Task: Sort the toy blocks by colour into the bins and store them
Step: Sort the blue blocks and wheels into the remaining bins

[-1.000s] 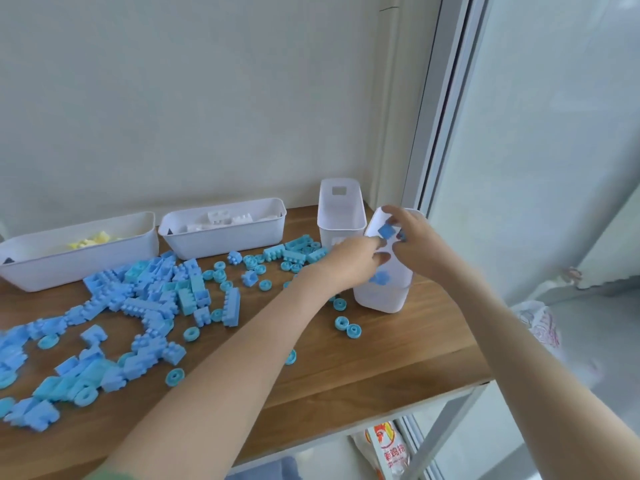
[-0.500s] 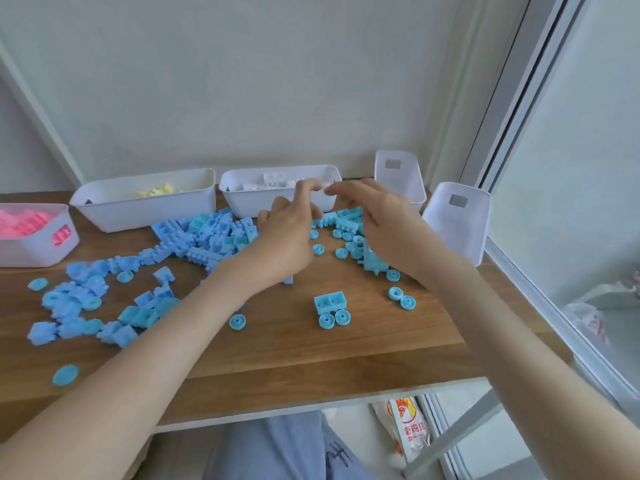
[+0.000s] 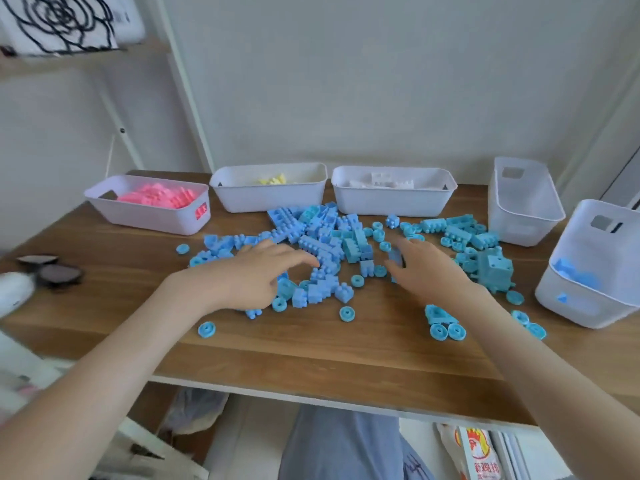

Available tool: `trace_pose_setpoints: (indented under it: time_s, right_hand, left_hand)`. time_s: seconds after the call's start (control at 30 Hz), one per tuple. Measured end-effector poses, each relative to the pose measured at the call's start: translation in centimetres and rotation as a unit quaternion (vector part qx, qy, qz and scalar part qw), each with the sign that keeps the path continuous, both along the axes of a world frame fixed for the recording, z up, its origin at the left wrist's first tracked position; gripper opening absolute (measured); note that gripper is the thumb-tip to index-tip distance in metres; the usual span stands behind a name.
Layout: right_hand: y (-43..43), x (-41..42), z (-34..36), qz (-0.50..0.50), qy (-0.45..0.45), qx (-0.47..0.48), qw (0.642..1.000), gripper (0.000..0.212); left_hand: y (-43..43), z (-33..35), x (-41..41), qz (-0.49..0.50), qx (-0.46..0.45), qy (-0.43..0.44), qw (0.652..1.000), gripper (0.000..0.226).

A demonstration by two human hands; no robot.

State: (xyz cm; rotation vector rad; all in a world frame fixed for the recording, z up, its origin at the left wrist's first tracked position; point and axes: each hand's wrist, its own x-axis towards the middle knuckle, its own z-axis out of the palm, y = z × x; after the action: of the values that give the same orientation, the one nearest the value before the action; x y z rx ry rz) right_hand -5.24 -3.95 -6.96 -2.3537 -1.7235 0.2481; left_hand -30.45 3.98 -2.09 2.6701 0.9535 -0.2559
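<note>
Many blue toy blocks (image 3: 332, 237) and wheel pieces lie spread over the middle of the wooden table (image 3: 311, 355). My left hand (image 3: 252, 275) hovers low over the left part of the pile, fingers loosely bent, holding nothing. My right hand (image 3: 429, 271) reaches in from the right, its thumb and forefinger either side of a blue block (image 3: 396, 257); I see no firm grip. A tall white bin (image 3: 599, 258) at the right edge holds a few blue blocks. Along the back stand a bin of pink blocks (image 3: 149, 220), a bin with yellow blocks (image 3: 266, 200) and one with white blocks (image 3: 391, 204).
An empty white bin (image 3: 519, 220) stands at the back right. Dark sunglasses (image 3: 52, 271) lie at the table's left edge. Loose blue wheels (image 3: 446, 330) sit near the front edge. Under the table there is a printed bag (image 3: 479, 452).
The view swung left from the tall bin to the whole table. Both hands left the bin, crossed over the pile and came down onto the blue blocks.
</note>
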Motion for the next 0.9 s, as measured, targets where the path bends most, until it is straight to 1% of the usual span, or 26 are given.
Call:
trace_pose_setpoints:
  time_s: [0.07,0.1,0.13,0.17,0.23,0.3,0.37,0.4,0.5,0.57,0.67,0.77,0.9]
  right_hand:
    - [0.1,0.2,-0.1,0.003,0.009,-0.005,1.000,0.045]
    - [0.3,0.1,-0.1,0.005,0.012,-0.006,1.000,0.046]
    - [0.3,0.1,-0.1,0.005,0.013,-0.004,1.000,0.046]
    - [0.4,-0.1,-0.1,0.011,0.012,-0.002,1.000,0.047]
    - [0.0,-0.2,-0.1,0.049,0.021,0.037,0.998,0.047]
    - [-0.4,-0.8,0.5,0.104,0.059,0.137,0.983,0.042]
    - [-0.7,-1.6,1.6,0.137,0.099,0.229,0.959,0.040]
    - [-0.7,-2.1,2.1,0.152,0.114,0.244,0.951,0.041]
    - [-0.6,-3.7,2.2,0.193,0.141,0.203,0.950,0.044]
    - [-0.4,-4.4,1.4,0.193,0.149,0.180,0.953,0.045]
    - [-0.6,-4.6,0.2,0.182,0.159,0.205,0.949,0.041]
    - [-0.8,-4.5,-0.6,0.193,0.137,0.200,0.951,0.039]
    - [-0.7,-4.6,-1.2,0.205,0.111,0.163,0.959,0.037]
  left_hand:
    - [-0.2,-0.6,-0.6,0.015,0.005,-0.043,0.999,0.047]
    - [-0.3,-1.0,-1.0,0.026,0.021,-0.068,0.997,0.035]
    - [-0.6,-1.3,-0.8,0.032,0.047,-0.088,0.994,0.028]
    - [-0.8,-1.7,-0.9,0.037,0.072,-0.099,0.992,0.030]
    - [-1.6,-2.8,-0.4,0.021,0.102,-0.112,0.988,0.050]
    - [-2.3,-3.9,-0.1,-0.021,0.131,-0.121,0.984,0.068]
    - [-2.6,-4.6,0.2,-0.041,0.161,-0.120,0.979,0.073]
    - [-2.5,-4.8,0.3,-0.034,0.164,-0.125,0.978,0.074]
    - [-2.3,-5.1,1.6,0.001,0.154,-0.164,0.974,0.073]
    - [-2.2,-5.5,2.4,0.007,0.169,-0.172,0.970,0.072]
    - [-2.1,-6.3,3.3,0.008,0.172,-0.179,0.969,0.061]
    - [-2.2,-6.5,3.9,-0.015,0.186,-0.191,0.964,0.048]
    - [-2.1,-6.5,4.3,-0.035,0.208,-0.189,0.959,0.043]
